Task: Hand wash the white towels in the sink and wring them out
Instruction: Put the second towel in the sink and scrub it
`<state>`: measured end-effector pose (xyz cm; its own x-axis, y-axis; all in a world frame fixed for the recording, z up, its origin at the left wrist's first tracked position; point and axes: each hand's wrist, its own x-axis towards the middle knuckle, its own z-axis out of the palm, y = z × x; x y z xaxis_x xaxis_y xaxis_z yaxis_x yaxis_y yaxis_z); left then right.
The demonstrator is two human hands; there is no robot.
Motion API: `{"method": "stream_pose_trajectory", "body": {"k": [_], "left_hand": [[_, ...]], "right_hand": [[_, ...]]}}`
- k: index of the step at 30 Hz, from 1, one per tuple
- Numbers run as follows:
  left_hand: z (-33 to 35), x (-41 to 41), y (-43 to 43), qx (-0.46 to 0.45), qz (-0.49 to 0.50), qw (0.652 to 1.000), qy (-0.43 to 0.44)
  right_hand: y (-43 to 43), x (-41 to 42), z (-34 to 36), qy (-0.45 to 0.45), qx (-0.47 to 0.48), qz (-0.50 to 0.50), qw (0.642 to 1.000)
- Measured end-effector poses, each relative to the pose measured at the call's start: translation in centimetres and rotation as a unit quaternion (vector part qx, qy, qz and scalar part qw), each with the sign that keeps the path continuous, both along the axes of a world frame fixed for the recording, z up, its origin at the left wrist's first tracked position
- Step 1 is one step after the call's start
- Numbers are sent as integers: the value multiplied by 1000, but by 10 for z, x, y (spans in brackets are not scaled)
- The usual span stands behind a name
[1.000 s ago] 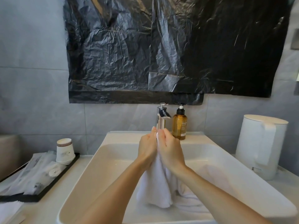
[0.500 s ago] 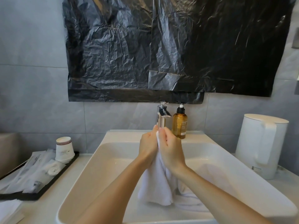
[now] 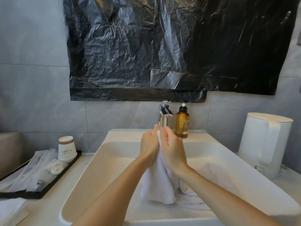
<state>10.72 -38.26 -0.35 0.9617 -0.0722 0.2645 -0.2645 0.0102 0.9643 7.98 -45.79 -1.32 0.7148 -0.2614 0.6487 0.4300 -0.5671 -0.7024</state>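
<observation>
1. We see the left hand and right hand pressed together above the sink — both gripping the white towel between them.
2. Its loose end hangs below them into the sink.

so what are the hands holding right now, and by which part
The left hand and right hand together grip one white towel by its bunched upper end, above the sink; the rest hangs down into it.

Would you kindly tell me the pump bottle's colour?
The bottle is amber with a black pump, in the head view.
</observation>
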Motion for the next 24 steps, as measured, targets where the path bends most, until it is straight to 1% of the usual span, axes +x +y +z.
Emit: {"method": "stream_pose_trajectory", "body": {"k": [1, 3, 4, 5, 7, 8, 11, 12, 13, 15, 16, 18, 19, 20, 23, 24], "left_hand": [[0, 2, 1, -2, -6, 1000, 3], [-1, -1, -1, -9, -46, 999, 4], [-2, -4, -3, -13, -57, 998, 3], [-1, -4, -4, -13, -50, 999, 5], [2, -1, -1, -6, -9, 1000, 13], [2, 2, 0, -3, 1, 1000, 14], [1, -3, -5, -8, -38, 999, 5], [0, -3, -6, -9, -37, 999, 2], [1, -1, -4, -7, -20, 1000, 3], [1, 5, 1, -8, 19, 1000, 13], [0, 7, 2, -10, 17, 1000, 14], [-1, 1, -1, -11, -30, 999, 4], [-1, -2, -5, -11, -47, 999, -3], [-1, -3, -6, -11, -44, 999, -3], [1, 4, 0, -17, 14, 1000, 11], [1, 5, 1, -16, 9, 1000, 13]], "right_hand": [[-1, 3, 1, 11, 10, 2, 1000], [-6, 14, 10, 49, 86, -42, 994], [-8, 17, 10, 55, 93, -67, 992], [-7, 15, 7, 39, 74, -70, 994], [-2, 5, -1, 9, 4, -24, 1000], [-1, 4, -2, 7, -9, -11, 1000], [-9, 14, 11, 48, 76, -52, 995], [-9, 14, 10, 45, 72, -60, 995], [-7, 10, 7, 28, 42, -47, 998], [0, 1, -2, 6, -20, 3, 1000], [0, 3, -1, 16, -15, 1, 1000], [-7, 14, 10, 64, 65, -36, 995], [-9, 17, 12, 76, 85, -55, 992], [-9, 15, 10, 64, 78, -59, 993], [0, -2, 0, 15, -10, 0, 1000], [-2, 2, 2, 19, 1, -2, 1000]]}}
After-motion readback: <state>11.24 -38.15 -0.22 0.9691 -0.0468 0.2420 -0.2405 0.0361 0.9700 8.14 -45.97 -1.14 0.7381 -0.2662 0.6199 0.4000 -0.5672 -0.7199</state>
